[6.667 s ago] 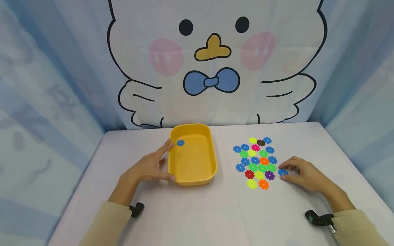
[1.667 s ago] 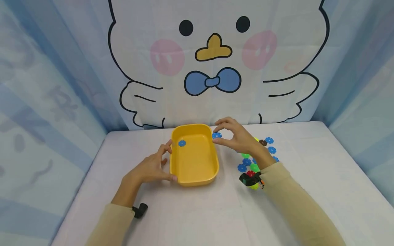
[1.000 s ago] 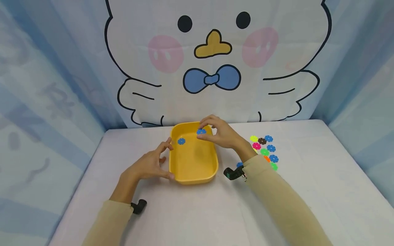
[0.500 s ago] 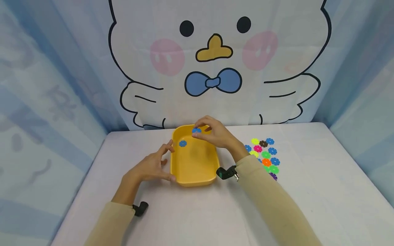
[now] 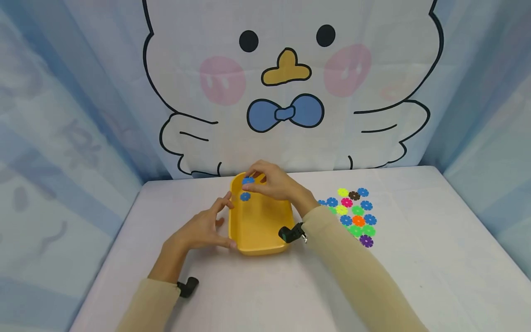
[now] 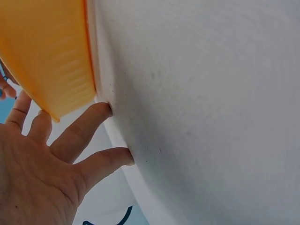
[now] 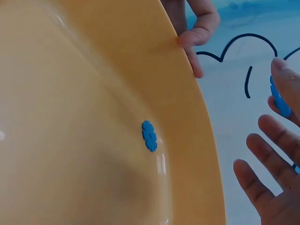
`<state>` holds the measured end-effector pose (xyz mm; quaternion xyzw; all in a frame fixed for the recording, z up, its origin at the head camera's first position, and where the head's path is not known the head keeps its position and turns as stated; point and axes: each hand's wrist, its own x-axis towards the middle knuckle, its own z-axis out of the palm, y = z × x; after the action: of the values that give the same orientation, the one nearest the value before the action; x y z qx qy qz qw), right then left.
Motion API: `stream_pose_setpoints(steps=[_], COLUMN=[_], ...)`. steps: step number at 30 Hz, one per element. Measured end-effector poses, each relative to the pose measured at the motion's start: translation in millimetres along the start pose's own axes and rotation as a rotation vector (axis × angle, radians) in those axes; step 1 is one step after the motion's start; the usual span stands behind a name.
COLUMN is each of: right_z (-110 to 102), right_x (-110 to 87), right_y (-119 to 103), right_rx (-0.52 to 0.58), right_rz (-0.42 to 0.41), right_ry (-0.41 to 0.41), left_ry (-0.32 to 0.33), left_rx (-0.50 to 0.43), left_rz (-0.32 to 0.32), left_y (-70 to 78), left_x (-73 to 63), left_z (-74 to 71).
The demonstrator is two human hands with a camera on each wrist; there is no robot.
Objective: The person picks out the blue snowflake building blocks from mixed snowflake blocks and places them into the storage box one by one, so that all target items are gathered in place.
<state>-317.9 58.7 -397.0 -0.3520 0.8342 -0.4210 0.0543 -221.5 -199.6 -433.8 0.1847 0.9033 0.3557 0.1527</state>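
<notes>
One tray [image 5: 263,228], over a dozen discs [image 5: 358,220]

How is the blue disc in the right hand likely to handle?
The blue disc is probably stiff, showing no obvious bend pinched in the right hand. Its thinness suggests it is light. Being flat, it would likely slide rather than roll.

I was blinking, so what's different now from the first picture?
The right hand took a blue flower piece from the right edge of the colourful pieces and carried it left. Now it pinches it above the far left corner of the yellow tray. The left hand stayed at the tray's left side, and the other blue piece stayed inside.
</notes>
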Motion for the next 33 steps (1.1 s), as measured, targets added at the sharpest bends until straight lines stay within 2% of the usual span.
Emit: stream_pose_setpoints(steps=[6,13,23,26,33], right_z=[10.6,19.6,31.0,32.4,39.8], right_x=[9.4,15.1,11.9,12.8,15.5], right_y=[-1.3,5.8,22.2,25.8,30.9], right_rx=[0.007,0.019,-0.053,-0.07,-0.133], right_rz=[-0.011,0.029,0.148,0.153,0.159], right_ry=[-0.018,-0.03,-0.068,-0.077,-0.155], left_ry=[0.002,0.005,0.005,0.007,0.002], left_rx=[0.005,0.019,0.034,0.036,0.016], left_rz=[-0.015,-0.051,-0.065,-0.072,-0.067], left_y=[-1.8,-0.4,2.7,3.1,2.3], left_x=[-0.6,-1.4,-0.7,-0.5,-2.4], left_z=[0.0,1.2,-0.9,-0.9,-0.3])
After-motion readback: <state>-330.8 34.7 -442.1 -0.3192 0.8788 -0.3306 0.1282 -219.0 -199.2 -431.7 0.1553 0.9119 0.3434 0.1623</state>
